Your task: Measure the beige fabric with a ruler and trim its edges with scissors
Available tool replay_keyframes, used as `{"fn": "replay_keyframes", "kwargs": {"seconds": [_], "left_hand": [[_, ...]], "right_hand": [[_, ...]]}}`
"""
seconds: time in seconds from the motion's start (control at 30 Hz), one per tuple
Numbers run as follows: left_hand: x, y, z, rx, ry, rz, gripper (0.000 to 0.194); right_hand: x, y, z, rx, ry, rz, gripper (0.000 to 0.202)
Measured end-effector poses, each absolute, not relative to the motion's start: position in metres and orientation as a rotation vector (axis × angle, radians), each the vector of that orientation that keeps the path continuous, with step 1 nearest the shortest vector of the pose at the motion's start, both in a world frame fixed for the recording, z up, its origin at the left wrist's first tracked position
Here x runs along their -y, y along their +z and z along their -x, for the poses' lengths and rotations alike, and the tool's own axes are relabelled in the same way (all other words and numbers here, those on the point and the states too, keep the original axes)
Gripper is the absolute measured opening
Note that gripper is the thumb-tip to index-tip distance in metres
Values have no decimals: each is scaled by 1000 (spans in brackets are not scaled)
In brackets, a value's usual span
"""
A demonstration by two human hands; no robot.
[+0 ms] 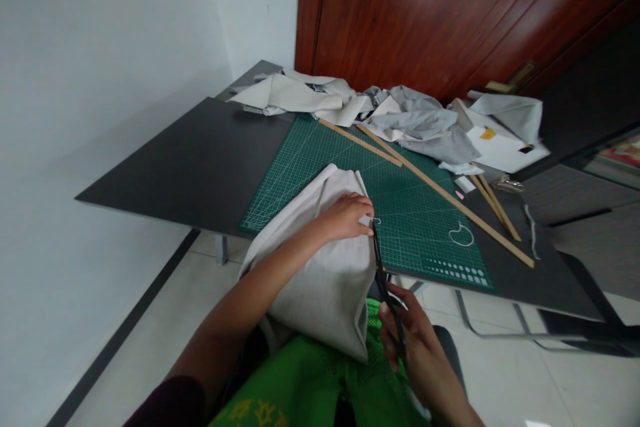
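Observation:
Grey-beige fabric (320,273) hangs from the cutting mat's front edge down over my lap. My left hand (350,215) is closed on its right edge, near a small white piece (365,221) and a bit of thread. Black scissors (379,257) are in my right hand (407,327), below and to the right of the left one. Their blades point up along the fabric's right edge, with the tip close to my left fingers. How far the blades are apart is hard to see.
A green cutting mat (420,240) lies on the dark table (200,160). Long wooden strips (450,199) cross it, near a loop of white string (461,234). Crumpled fabrics (420,120) line the back edge. A white box (505,140) stands at back right.

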State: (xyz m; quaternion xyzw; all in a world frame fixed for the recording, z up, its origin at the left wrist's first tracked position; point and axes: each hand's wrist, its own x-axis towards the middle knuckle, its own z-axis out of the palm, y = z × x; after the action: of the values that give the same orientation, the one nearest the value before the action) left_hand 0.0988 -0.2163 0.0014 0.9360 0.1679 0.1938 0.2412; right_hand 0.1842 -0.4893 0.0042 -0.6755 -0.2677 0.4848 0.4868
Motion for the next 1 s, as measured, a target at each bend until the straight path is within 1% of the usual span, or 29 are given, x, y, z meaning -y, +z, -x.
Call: {"fn": "replay_keyframes", "kwargs": {"seconds": [0.13, 0.4, 0.57, 0.63, 0.73, 0.9, 1.0], "left_hand": [[216, 0, -99, -453, 545, -2567, 24], [216, 0, -101, -453, 548, -2552, 24], [214, 2, -95, -468, 530, -2587, 27], [213, 4, -90, -523, 530, -2639, 36], [214, 6, -84, -595, 460, -2726, 55], [225, 8, -81, -703, 371, -2827, 64], [242, 7, -78, -814, 336, -2809, 72]], "right_hand": [[488, 6, -183, 640, 1196, 1649, 68], [489, 4, -180, 619, 1184, 1628, 65], [486, 10, -182, 502, 1209, 1613, 72], [484, 12, -182, 456, 1235, 1608, 72], [484, 11, -183, 456, 1208, 1586, 67], [485, 6, -194, 501, 1184, 1601, 71], [487, 8, -208, 590, 1177, 1647, 67]]}}
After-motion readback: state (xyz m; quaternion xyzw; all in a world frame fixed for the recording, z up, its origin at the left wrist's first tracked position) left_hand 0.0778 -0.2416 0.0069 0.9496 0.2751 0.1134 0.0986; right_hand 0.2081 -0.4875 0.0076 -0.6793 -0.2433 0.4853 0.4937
